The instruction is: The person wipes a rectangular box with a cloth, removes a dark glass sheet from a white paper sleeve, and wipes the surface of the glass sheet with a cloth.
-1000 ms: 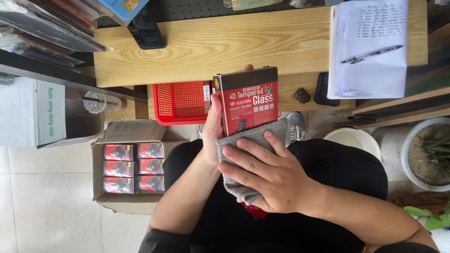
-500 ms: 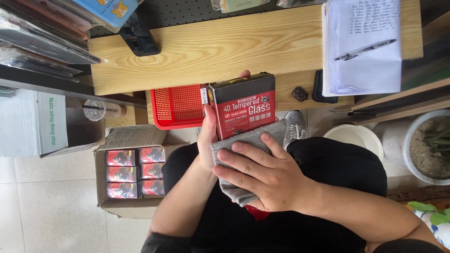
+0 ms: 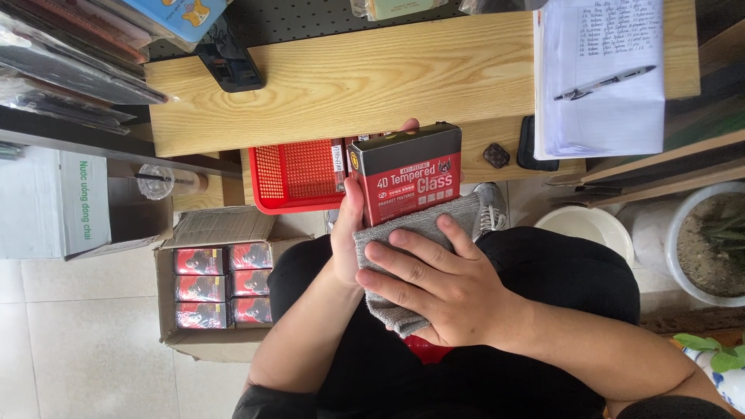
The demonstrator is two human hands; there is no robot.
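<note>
Both hands grip at frame centre: left hand (image 3: 347, 233) clamps the red box (image 3: 407, 172), lifted slightly higher than before; right hand (image 3: 442, 287) presses the grey cloth (image 3: 407, 233) against it.

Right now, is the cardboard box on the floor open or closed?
Open. The cardboard box has its flaps folded back, and rows of small red packs show inside it.
</note>
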